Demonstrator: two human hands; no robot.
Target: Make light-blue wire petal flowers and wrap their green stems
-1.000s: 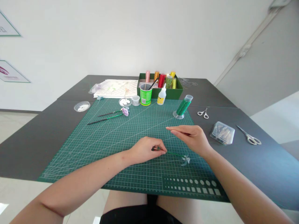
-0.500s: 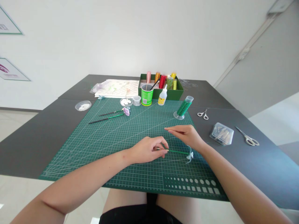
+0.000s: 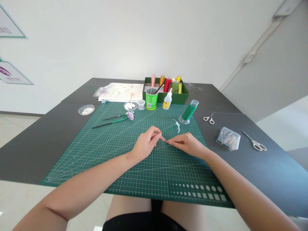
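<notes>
My left hand (image 3: 145, 143) is pinched around a thin stem (image 3: 169, 128) wrapped in green, over the middle of the cutting mat (image 3: 134, 179). At the stem's far end, pointing right and away from me, sits a small pale blue flower (image 3: 177, 124) with thin trailing pieces. My right hand (image 3: 189, 145) is just right of the left, thumb and fingertips pressed together near the left fingertips. Whatever lies between those right fingertips is too small to make out. Beyond the flower stands a tilted spool of green thread (image 3: 189, 112).
At the back are a green box (image 3: 186, 96) of coloured spools, a green can (image 3: 151, 102) and a glue bottle (image 3: 167, 100). Two finished-looking stems, one with a purple flower (image 3: 130, 115), lie left. Small scissors (image 3: 209, 118), a clear case (image 3: 228, 139) and larger scissors (image 3: 258, 145) lie right.
My left hand has lifted the stem and flower up and away from me, tilting the flower end upward. My right hand has moved down and left, closing its fingertips near the left hand.
</notes>
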